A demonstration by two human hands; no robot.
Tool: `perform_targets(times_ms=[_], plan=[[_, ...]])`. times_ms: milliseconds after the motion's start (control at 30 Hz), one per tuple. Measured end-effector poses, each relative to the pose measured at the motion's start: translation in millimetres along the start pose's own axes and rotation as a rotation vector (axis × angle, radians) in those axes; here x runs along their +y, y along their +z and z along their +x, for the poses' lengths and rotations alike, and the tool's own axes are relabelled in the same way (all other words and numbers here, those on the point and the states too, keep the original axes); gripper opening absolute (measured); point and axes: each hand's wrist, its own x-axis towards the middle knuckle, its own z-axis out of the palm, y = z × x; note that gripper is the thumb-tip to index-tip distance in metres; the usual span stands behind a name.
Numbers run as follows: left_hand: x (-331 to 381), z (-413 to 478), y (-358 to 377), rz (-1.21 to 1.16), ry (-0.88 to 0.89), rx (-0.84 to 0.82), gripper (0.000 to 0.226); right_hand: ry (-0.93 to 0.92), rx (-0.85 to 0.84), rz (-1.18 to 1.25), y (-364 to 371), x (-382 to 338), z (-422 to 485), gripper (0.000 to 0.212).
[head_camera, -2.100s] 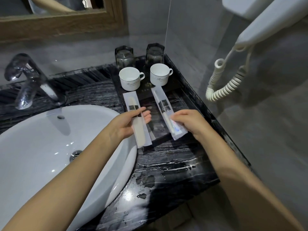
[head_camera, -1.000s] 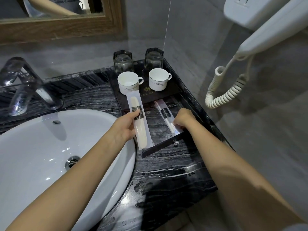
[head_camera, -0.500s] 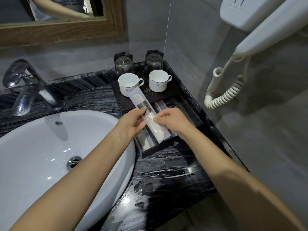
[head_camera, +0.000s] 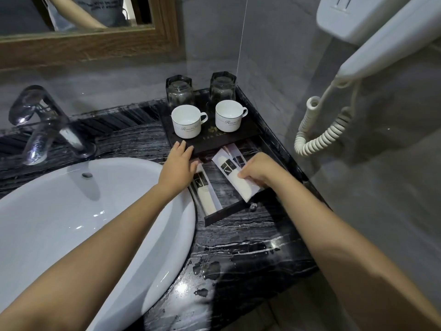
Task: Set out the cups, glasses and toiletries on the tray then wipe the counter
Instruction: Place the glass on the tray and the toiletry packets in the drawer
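A dark tray in the counter's back right corner carries two white cups and, behind them, two upturned glasses. Its drawer is pulled out toward me. A white toiletry packet lies along the drawer's left side. My right hand pinches a second white packet over the drawer's right side, with another packet partly showing beneath it. My left hand lies flat with straight fingers on the tray's front left edge.
A white basin fills the left, with a chrome tap behind it. The black marble counter is wet in front of the drawer. A wall hair dryer with a coiled cord hangs on the right. A wood-framed mirror is above.
My left hand let go of its packet and moved up onto the tray's front edge. My right hand took hold of a packet and holds it over the right side of the drawer.
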Motion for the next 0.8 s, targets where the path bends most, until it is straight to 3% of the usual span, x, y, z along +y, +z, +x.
perform_targets(times_ms=[267, 467, 567, 633, 733, 800], plan=[[-5, -2, 2, 0.084, 0.060, 0.004, 0.053, -0.004, 0.049, -0.141, 44, 8, 25, 0.023], [-6, -1, 4, 0.097, 0.071, 0.028, 0.053, -0.042, 0.089, -0.303, 48, 12, 26, 0.004], [-6, -1, 5, 0.101, 0.072, 0.034, 0.054, -0.047, 0.157, -0.420, 52, 12, 25, 0.029], [-6, -1, 5, 0.105, 0.075, 0.038, 0.054, -0.047, 0.162, -0.484, 55, 12, 23, 0.031], [-6, -2, 5, 0.108, 0.076, 0.032, 0.054, -0.105, 0.194, -0.542, 49, 14, 21, 0.021], [-7, -1, 4, 0.110, 0.076, 0.033, 0.054, -0.196, 0.304, -0.530, 39, 18, 23, 0.010]])
